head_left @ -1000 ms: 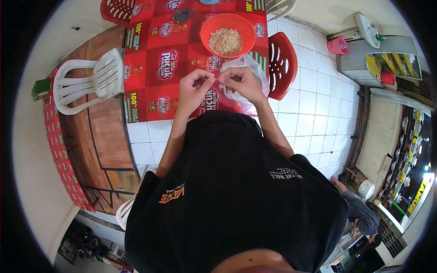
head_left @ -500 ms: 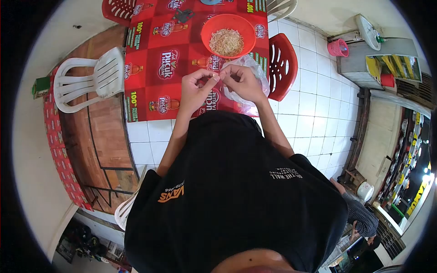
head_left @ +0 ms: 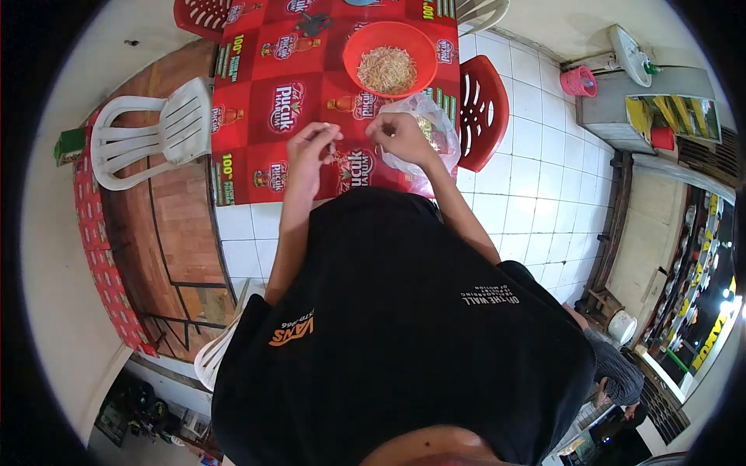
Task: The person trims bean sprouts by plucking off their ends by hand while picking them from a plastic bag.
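My left hand (head_left: 311, 151) is above the red table near its front edge, thumb and fingertips pressed together; what they hold, if anything, is too small to name. To its right, my right hand (head_left: 403, 137) is closed too, fingers curled in a pinch over the left side of a clear plastic bag (head_left: 440, 140). Pale pieces show inside the bag. Behind it stands an orange-red bowl (head_left: 422, 48) holding a heap of thin, pale bean sprouts (head_left: 387, 71). A gap separates my two hands.
The table (head_left: 260, 136) has a red printed cover. A dark object (head_left: 313, 25) lies at its back left. A red chair (head_left: 486, 113) is at the right side, a white chair (head_left: 159, 132) at the left. Another person (head_left: 620, 377) is at the far lower right.
My hands were together at the fingertips and have moved apart. The left one shifted left; the right one stays beside the bag, showing more of the bag's contents.
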Tool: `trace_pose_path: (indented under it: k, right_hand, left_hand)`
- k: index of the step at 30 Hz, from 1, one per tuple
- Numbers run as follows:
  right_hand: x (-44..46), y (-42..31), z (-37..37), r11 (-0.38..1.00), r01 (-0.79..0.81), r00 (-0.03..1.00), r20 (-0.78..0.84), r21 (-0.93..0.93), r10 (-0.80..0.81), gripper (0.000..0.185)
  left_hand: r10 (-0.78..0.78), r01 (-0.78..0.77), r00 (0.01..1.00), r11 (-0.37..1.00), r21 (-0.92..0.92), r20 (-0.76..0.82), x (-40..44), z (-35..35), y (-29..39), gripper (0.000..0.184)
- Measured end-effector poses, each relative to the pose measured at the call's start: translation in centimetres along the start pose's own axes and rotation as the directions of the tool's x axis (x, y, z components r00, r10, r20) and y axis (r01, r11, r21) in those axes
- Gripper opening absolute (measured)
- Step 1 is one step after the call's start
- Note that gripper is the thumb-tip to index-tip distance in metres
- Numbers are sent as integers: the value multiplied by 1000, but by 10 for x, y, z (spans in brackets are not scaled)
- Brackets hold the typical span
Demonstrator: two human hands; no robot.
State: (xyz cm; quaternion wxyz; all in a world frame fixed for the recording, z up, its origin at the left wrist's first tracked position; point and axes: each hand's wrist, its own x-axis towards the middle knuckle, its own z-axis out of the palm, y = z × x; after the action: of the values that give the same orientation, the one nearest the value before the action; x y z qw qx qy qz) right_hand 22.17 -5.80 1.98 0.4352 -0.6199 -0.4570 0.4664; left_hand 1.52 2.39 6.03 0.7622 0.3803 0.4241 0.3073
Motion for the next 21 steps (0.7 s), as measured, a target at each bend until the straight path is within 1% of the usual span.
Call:
trace_pose_path:
  k: [1, 2, 3, 5, 6, 8, 9, 10, 11, 14, 17, 18, 20, 21]
  right_hand:
    - [7, 14, 5, 985, 49, 999, -9, -165, -51, 17]
    - [12, 8, 9, 914, -34, 998, 35, -404, 52, 18]
    - [20, 19, 19, 890, -26, 993, 92, -456, 76, 19]
    - [34, 63, 43, 831, 3, 971, 200, -556, 131, 22]
    - [37, 76, 53, 796, 60, 968, 229, -603, 101, 21]
    - [44, 88, 69, 710, 176, 955, 292, -682, 44, 20]
    - [47, 94, 70, 690, 167, 960, 276, -704, 50, 19]
    - [48, 96, 67, 668, 157, 964, 259, -728, 56, 18]
    - [50, 99, 63, 644, 145, 968, 241, -751, 63, 18]
    - [51, 111, 43, 619, -68, 975, 79, -782, 206, 19]
    - [42, 131, 42, 454, -27, 972, 82, -891, 219, 20]
    - [38, 135, 40, 426, 8, 967, 116, -905, 229, 21]
    - [33, 140, 40, 376, 79, 950, 184, -923, 251, 22]
    - [32, 143, 41, 376, 78, 959, 172, -923, 223, 21]
  left_hand:
    - [-20, 20, 999, 999, 24, -27, 0, -11, 0, 12]
    - [-36, 38, 998, 998, 45, -48, 0, -20, -1, 12]
    - [-50, 54, 996, 996, 66, -70, -1, -28, -1, 12]
    - [-68, 77, 993, 993, 87, -101, -4, -39, -4, 12]
    - [-77, 88, 990, 991, 97, -116, -6, -42, -7, 12]
    - [-77, 85, 993, 991, 100, -87, -11, -46, -9, 12]
    - [-79, 86, 994, 991, 101, -71, -13, -48, -11, 11]
    - [-44, 47, 999, 990, 132, -26, -14, -50, -15, 12]
    - [-39, 41, 999, 984, 175, -14, -15, -52, -18, 12]
    - [-49, 42, 999, 956, 290, 18, -16, -56, -25, 11]
    - [-104, 84, 994, 924, 372, 34, -16, -57, -29, 11]
    - [-119, 94, 992, 911, 403, 37, -16, -56, -29, 13]
    - [-96, 52, 991, 912, 406, 89, -12, -51, -28, 16]
    - [-86, 33, 990, 913, 406, 115, -10, -48, -28, 17]
